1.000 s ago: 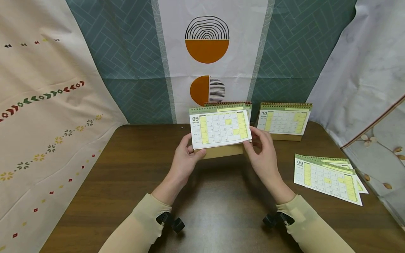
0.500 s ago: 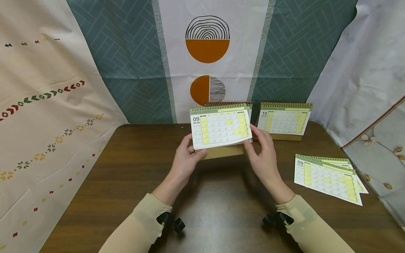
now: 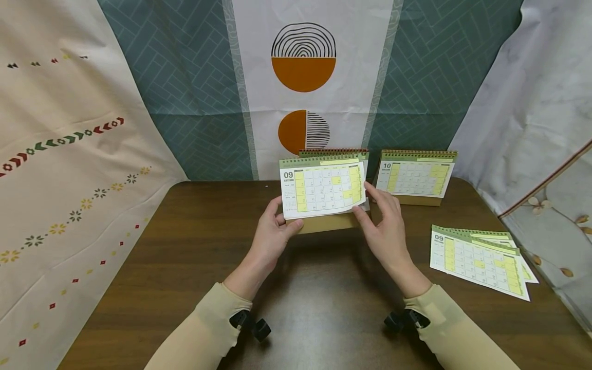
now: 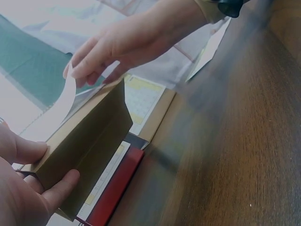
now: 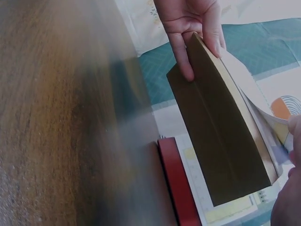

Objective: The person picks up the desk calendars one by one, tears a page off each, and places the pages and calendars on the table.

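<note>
A spiral-bound desk calendar, its page marked 09, is held up above the table, tilted slightly. My left hand grips its lower left corner, thumb in front and fingers around the brown cardboard stand. At the opposite side, my right hand pinches the top page near its lower right corner. That page bows away from the stand in both wrist views. Behind the held calendar stands another calendar, mostly hidden, whose red base shows in the wrist views.
To the right rear, a calendar turned to 10 stands on its brown base. Two or more loose 09 sheets overlap on the right of the wooden table. Patterned cloths hang around the table's back and sides.
The held calendar has shifted slightly right and down. The top page's right edge curls a little more, and the right hand's thumb has moved slightly left.
</note>
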The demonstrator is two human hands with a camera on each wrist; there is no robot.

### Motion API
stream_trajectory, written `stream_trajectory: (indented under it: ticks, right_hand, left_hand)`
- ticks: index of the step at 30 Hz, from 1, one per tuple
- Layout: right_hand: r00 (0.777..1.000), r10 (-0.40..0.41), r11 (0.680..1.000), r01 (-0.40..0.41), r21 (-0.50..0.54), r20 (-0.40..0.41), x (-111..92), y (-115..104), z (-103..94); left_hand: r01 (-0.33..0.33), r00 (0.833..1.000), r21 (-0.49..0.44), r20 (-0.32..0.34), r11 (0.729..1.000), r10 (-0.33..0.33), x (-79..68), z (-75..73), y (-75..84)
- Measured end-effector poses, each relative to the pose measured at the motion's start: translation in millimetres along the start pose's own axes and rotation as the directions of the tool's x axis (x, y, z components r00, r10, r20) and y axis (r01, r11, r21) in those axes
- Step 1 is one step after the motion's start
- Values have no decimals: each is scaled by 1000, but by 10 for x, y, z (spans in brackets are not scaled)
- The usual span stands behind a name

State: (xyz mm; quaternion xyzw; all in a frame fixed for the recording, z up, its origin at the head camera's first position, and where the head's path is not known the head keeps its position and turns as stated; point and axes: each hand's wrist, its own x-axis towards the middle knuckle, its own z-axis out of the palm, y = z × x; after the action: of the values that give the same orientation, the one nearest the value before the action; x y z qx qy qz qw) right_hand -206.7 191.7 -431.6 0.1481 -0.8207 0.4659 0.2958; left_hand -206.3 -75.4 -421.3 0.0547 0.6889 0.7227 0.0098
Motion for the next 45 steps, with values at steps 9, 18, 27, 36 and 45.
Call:
stream_trajectory:
  ticks: [9,18,27,36,45]
  right_hand:
    - [999,3,999,-4,-36,-35,-8,-6,4]
    - [999,17,998,-20,-66,-46,-33,-1,21]
    - [999,34,996,-36,-77,-32,-16,16,13]
    - [999,37,995,-33,-97,32,-3,20,16]
    - [1000,-14,992,13,-128,-2,-10,24,28]
  left_hand:
    - [-11,1000,0,6,1000,11,-12,10,-11]
    - [-20,1000,-6,11,1000,20,-17,38,-14]
    - [-35,999,-7,25,999,35,-21,52,-16]
    - [-25,1000,1,1,1000,25,-4,25,-25]
    - [-26,1000,-3,2,1000,26,-3,15,-26]
